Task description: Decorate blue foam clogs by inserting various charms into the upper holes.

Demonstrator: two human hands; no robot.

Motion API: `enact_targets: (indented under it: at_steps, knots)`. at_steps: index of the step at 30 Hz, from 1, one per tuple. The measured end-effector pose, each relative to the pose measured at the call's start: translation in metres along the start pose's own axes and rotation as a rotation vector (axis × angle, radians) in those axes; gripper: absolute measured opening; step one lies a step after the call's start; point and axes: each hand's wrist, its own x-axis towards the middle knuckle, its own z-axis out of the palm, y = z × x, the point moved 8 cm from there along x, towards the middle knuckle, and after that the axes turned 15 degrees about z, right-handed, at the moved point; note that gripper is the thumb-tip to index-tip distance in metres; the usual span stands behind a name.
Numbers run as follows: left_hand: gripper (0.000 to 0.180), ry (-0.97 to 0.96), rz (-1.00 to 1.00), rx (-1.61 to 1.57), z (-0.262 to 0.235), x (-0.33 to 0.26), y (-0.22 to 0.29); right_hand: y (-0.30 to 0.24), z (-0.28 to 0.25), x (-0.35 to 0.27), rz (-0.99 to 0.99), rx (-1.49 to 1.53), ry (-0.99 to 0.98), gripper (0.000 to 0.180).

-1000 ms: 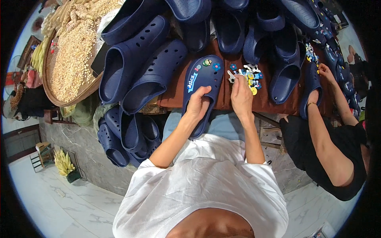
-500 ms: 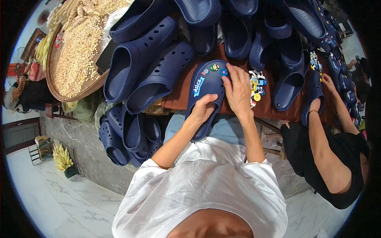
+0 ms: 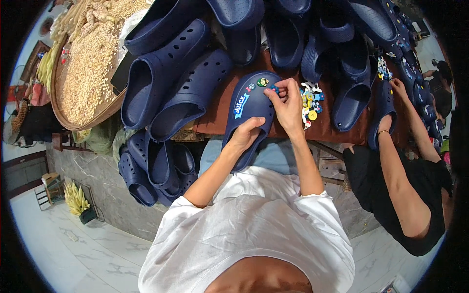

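A navy clog (image 3: 255, 105) with its toe pointing away lies over the edge of the brown tabletop and my lap. My left hand (image 3: 247, 133) grips it by the opening, thumb on top. On its upper sit a lettered blue-and-white charm (image 3: 241, 105), a small pink-and-grey charm (image 3: 250, 88) and a green round-faced charm (image 3: 263, 82). My right hand (image 3: 289, 105) is closed in a pinch at the clog's right side, on a small blue charm (image 3: 274, 89) partly hidden by the fingers. Right of this hand lies a pile of colourful charms (image 3: 310, 102).
Several navy clogs (image 3: 190, 95) crowd the left and back of the brown table (image 3: 215, 115), and more (image 3: 137, 178) hang lower left. A round basket of corn kernels (image 3: 93, 73) stands far left. At right a co-worker's arm (image 3: 403, 178) reaches into another clog (image 3: 386, 105).
My right hand's fingers have gone from spread beside the clog to a pinch around the blue charm. The whole view has shifted slightly; my left hand keeps its grip.
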Motion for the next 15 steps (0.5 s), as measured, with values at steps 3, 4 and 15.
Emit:
enact_targets:
  at_steps: [3, 4, 15]
  knots:
    - [0.023, -0.003, -0.029, 0.006, -0.006, 0.001, -0.005, 0.0, -0.002, -0.002, -0.023, 0.016, 0.032, 0.029]
    - [0.023, -0.002, -0.03, 0.006, -0.008, 0.001, -0.005, 0.0, -0.003, -0.003, -0.033, 0.022, 0.047, 0.028]
    - [0.014, 0.045, -0.057, -0.066, -0.007, 0.003, -0.006, -0.019, -0.006, -0.036, -0.219, -0.079, 0.147, 0.022]
